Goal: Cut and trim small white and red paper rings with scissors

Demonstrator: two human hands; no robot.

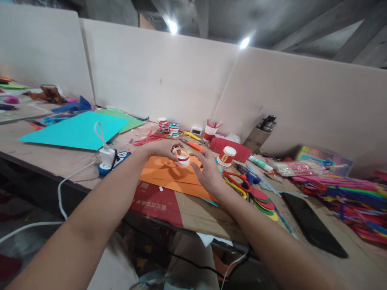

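Both my hands meet over sheets of orange paper (169,177) on the table. My left hand (160,149) and my right hand (208,171) together pinch a small paper cup (183,158), white with a red band and a paper loop arching over its top. A similar red-and-white cup (226,156) stands just to the right, beside a red sheet (229,147). Red-handled scissors (238,179) lie right of my right hand, next to a pile of coloured paper discs (264,201).
A large cyan sheet (75,131) and a power strip with a white charger (107,159) lie at left. At right are a black phone (313,225), a heap of coloured pipe cleaners (347,197), a glue stick (260,164) and a dark bottle (260,133). More cups (169,128) stand by the partition.
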